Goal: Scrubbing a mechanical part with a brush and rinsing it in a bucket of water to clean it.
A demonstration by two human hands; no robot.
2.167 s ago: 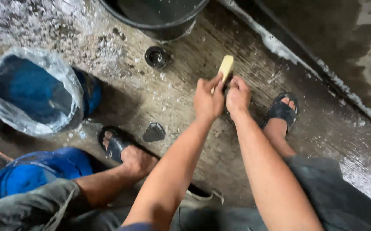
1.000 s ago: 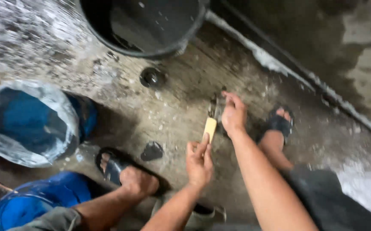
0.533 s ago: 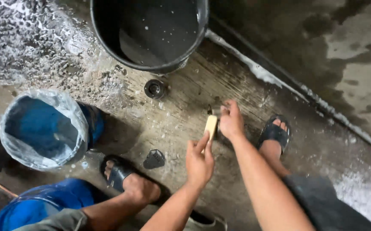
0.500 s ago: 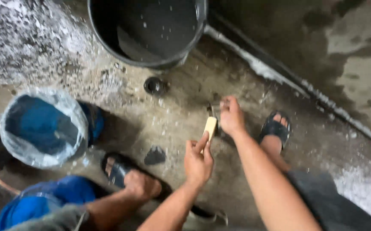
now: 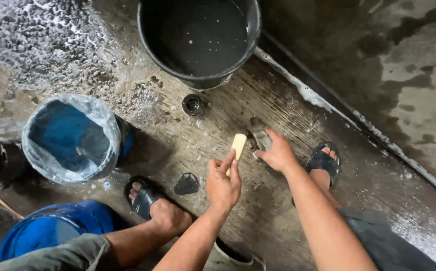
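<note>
Brush [image 5: 238,144] pinched in left hand [image 5: 223,183]; right hand [image 5: 277,153] gripping grey part [image 5: 261,138]. Three buckets: one black [image 5: 250,45], two blue [image 5: 120,138].

- Single head-worn view, looking steeply down from above the squatting person's knees.
- Close range: wet floor [image 5: 127,145], forearms and sandalled feet fill the frame.

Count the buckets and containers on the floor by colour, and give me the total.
Black: 1, the black bucket at the top.
Blue: 2, the lined blue bucket on the left and the blue container at the bottom left.
Total: 3.
</note>
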